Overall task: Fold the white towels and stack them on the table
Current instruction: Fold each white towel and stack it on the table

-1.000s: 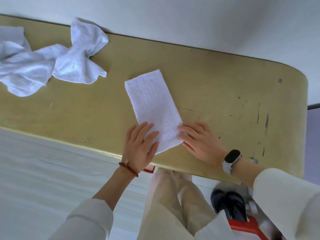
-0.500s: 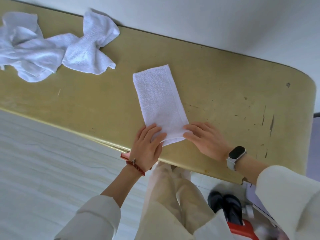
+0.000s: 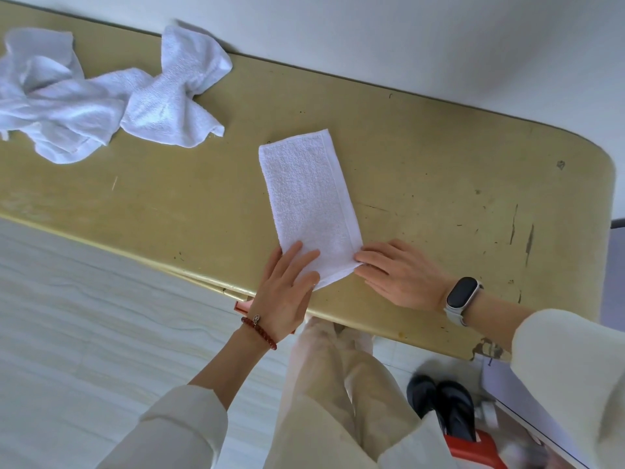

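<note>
Head view: a folded white towel [image 3: 309, 203] lies flat as a long rectangle on the yellow counter [image 3: 439, 184], its near end by the counter's front edge. The left hand [image 3: 287, 292] rests on the towel's near left corner with straight fingers. The right hand [image 3: 399, 274] lies flat on the counter, fingertips touching the towel's near right corner. Neither hand grips anything. Well apart, at the far left of the counter, lie crumpled white towels [image 3: 101, 96] in a loose heap.

Folded towel [image 3: 309, 198] under my fingers

My left hand [image 3: 285, 292] lies flat on its near corner; my right hand [image 3: 399, 275] touches its right edge.
</note>
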Available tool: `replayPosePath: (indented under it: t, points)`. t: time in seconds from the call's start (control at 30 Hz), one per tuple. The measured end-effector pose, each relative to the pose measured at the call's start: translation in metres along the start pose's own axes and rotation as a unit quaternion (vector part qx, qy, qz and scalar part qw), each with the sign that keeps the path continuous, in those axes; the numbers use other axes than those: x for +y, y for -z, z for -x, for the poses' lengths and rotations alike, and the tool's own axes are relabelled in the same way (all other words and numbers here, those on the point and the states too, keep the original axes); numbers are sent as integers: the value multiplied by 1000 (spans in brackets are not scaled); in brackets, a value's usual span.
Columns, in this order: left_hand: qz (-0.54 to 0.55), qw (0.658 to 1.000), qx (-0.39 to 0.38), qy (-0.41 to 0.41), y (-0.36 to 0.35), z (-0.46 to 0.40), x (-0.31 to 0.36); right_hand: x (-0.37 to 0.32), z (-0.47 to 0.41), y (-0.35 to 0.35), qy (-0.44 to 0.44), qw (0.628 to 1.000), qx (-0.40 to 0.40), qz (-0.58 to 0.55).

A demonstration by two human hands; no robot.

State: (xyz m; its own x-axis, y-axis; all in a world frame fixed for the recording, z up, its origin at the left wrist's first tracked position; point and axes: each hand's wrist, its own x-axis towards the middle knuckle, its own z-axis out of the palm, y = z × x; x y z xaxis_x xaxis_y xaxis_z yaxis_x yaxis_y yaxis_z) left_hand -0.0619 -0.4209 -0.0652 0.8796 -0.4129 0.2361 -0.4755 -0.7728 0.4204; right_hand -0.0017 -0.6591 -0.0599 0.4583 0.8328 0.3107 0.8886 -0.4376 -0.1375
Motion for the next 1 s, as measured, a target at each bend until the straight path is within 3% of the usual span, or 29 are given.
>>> replayPosePath:
  t: [0.23, 0.47, 0.6, 0.77, 1.0]
  points:
    - [-20, 998, -5, -53, -3, 1, 0, 1, -7, 1, 2, 999, -19, 41]
    - [-52, 997, -46, -26, 1, 3, 7, 3, -9, 2, -4, 1000, 2, 24]
    - [-51, 999, 10, 12, 1, -5, 11, 1, -11, 3, -33, 999, 18, 31]
    - [36, 996, 80, -2, 21, -24, 17, 7, -13, 19, -69, 997, 37, 6]
    - [102, 986, 96, 87, 57, -55, 21, 15, -40, 52, -115, 989, 89, -19]
